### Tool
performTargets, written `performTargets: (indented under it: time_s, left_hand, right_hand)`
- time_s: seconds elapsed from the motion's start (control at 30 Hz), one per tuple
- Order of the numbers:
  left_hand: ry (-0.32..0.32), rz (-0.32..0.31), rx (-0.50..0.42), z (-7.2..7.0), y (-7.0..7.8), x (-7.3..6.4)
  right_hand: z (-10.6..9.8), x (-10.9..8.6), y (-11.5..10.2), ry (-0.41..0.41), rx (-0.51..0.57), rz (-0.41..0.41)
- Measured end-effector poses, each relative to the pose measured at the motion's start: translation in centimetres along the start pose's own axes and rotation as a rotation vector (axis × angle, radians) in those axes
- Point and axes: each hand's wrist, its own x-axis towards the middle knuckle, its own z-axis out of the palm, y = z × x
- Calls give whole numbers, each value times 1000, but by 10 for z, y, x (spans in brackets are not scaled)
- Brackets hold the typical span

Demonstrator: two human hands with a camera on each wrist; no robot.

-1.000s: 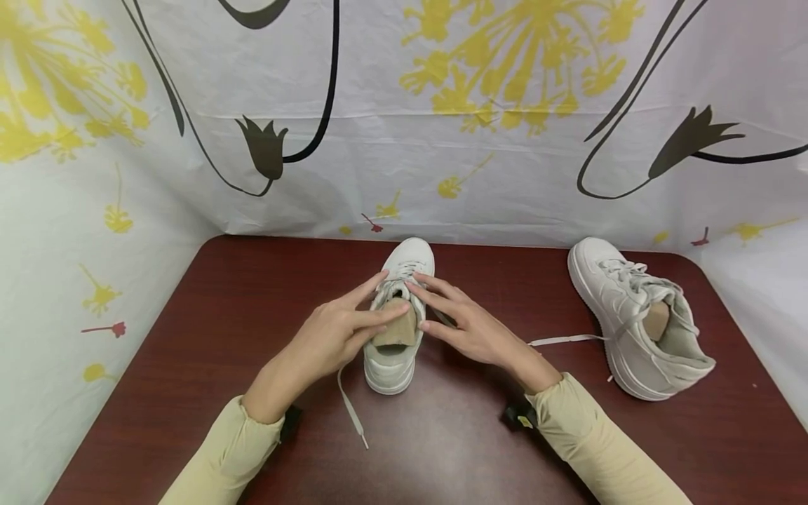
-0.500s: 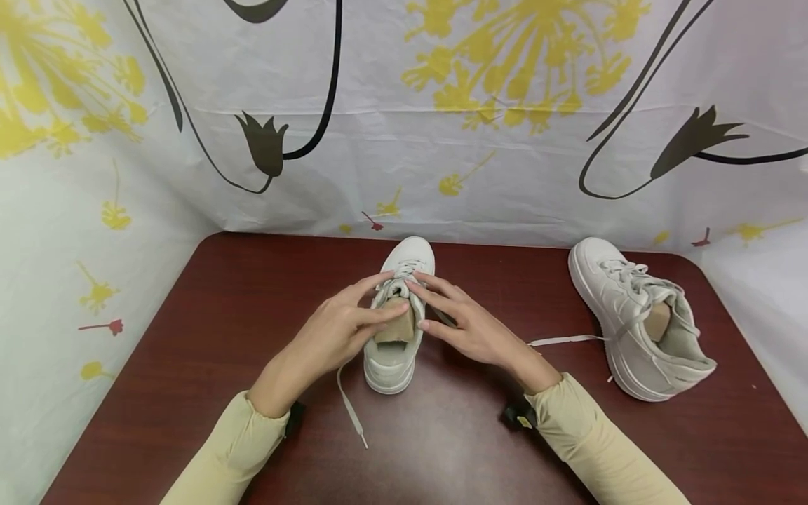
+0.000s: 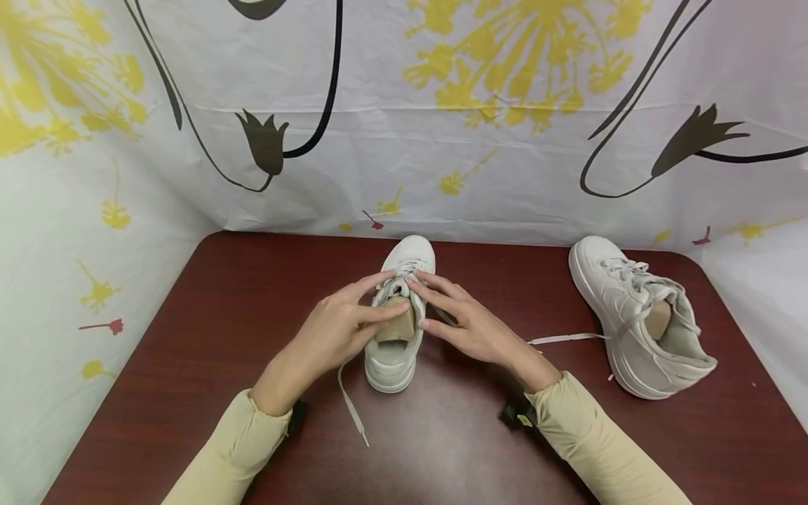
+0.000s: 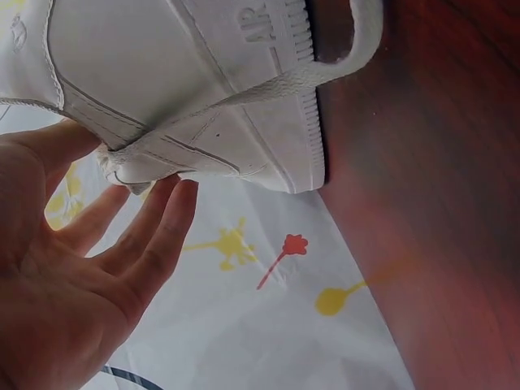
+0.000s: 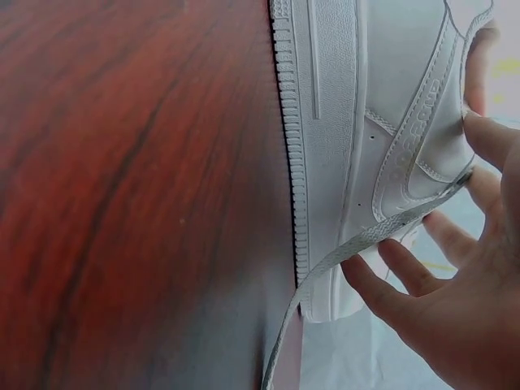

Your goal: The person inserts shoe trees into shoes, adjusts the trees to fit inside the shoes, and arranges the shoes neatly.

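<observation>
A white sneaker (image 3: 391,365) stands at the table's middle, toe toward the back wall, with a tan cardboard-looking insert (image 3: 398,324) in its opening. My left hand (image 3: 331,326) touches the lacing area from the left, fingers fairly straight, its thumb over the insert. From the right, my right hand (image 3: 470,322) rests fingertips along the lacing and collar. In the left wrist view one loose shoelace (image 4: 268,88) runs down the sneaker's side. Another shoelace (image 5: 357,241) hangs past the right fingertips in the right wrist view. What the fingertips do at the laces is partly hidden.
A second white sneaker (image 3: 631,330) stands tilted at the right, also with a tan insert (image 3: 658,320). Its loose lace (image 3: 568,339) stretches left toward my right wrist. The dark red table (image 3: 252,280) meets a patterned cloth (image 3: 379,161) at the back and sides.
Almost nothing differs. My left hand has shifted very slightly to the right, and the camera view has tilted a little. The right hand and both sneakers stay in place.
</observation>
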Motion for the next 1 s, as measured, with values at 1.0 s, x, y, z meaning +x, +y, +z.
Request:
performTargets:
  time_s: [1.0]
  left_hand:
    - [133, -79, -166, 17, -8, -4]
  right_hand:
    - [-2, 1, -2, -4, 29, 15]
